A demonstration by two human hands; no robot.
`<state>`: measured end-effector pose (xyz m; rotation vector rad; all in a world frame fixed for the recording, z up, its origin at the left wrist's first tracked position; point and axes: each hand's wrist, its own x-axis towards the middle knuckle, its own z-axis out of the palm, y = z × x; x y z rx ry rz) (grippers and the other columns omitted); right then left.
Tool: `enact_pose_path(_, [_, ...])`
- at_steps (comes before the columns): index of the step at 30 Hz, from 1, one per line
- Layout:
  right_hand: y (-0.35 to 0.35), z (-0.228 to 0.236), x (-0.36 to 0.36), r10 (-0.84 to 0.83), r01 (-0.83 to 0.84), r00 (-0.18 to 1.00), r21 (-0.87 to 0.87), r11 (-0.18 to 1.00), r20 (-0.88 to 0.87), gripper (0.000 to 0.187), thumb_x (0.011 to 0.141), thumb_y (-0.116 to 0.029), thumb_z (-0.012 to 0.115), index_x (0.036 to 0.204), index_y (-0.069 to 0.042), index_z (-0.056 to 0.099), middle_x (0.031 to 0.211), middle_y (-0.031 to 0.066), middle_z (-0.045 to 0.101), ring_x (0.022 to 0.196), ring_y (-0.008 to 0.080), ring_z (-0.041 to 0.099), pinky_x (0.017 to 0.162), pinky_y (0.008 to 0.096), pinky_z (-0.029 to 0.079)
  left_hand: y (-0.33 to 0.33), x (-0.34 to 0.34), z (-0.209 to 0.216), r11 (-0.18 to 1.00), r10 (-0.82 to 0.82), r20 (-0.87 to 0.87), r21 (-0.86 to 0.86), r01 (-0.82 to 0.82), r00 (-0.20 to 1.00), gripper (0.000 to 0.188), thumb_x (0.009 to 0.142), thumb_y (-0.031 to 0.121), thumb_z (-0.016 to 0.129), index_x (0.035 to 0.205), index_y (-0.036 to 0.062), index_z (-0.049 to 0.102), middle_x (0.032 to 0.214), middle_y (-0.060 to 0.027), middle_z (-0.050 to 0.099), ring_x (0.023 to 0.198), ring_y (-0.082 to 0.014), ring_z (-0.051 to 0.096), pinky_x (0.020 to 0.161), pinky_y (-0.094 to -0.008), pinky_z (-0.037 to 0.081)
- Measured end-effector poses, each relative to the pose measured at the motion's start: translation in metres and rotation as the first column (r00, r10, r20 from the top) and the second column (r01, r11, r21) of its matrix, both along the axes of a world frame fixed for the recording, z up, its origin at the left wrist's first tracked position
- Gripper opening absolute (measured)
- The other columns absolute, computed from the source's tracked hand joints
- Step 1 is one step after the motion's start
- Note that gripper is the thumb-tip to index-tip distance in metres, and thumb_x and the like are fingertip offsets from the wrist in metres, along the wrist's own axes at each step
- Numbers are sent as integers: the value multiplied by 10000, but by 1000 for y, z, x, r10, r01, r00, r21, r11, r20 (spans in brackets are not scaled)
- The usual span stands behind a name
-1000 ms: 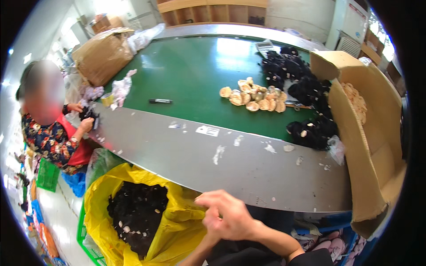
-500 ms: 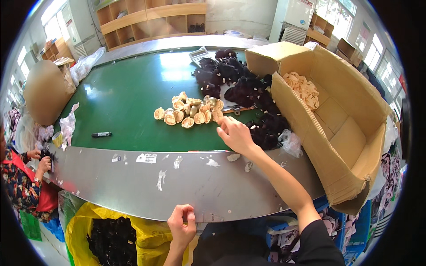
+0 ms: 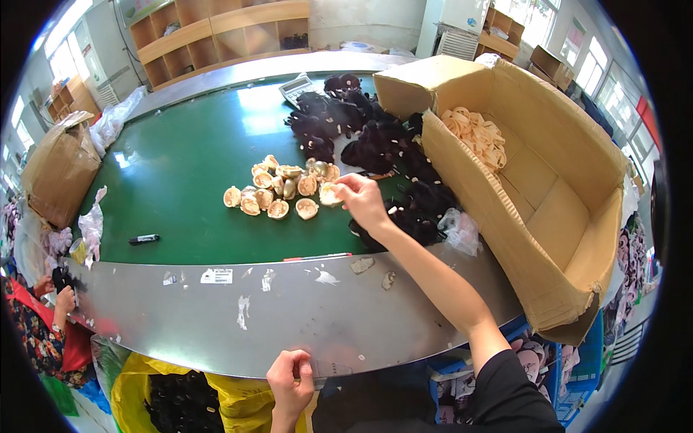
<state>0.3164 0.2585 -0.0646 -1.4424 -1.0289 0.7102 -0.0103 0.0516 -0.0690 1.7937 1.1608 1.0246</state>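
The right hand reaches over the green part of the bench, and its grip is pinching one pale round shell by the edge, between thumb and finger. This shell is at the right side of the pile of shells, just beside its neighbours. The left hand is at the front edge of the bench, with its fingers curled loosely; I cannot tell whether something is inside them.

The pinch seems to take only a small part of the rim, so in my judgement the shell could turn or slip if the fingers press unevenly. A sideways pull could also push the nearby shells and scatter them. The black fluffy pieces lie close to the right hand, so a low wrist might drag some along. A careless forearm could roll the red pen, which lies near the metal border.
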Motion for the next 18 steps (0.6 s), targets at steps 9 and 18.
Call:
enact_pose_path(9, [-90, 46, 27, 205, -220, 644, 78, 972, -737, 178, 982, -186, 680, 1088, -65, 605, 920, 38, 654, 805, 123, 684, 676, 233, 592, -5, 10, 4, 999, -41, 23, -21, 41, 999, 40, 900, 39, 617, 929, 12, 611, 744, -52, 579, 619, -129, 548, 585, -253, 450])
enact_pose_path(18, [-118, 37, 57, 16, 54, 720, -80, 995, 693, 239, 857, -167, 752, 975, 33, 694, 917, 171, 684, 789, 277, 695, 729, 358, 544, -17, 13, 16, 999, 27, 116, 43, -33, 993, 196, 823, -76, 561, 1000, 6, 584, 968, -110, 582, 716, -174, 584, 669, -275, 482])
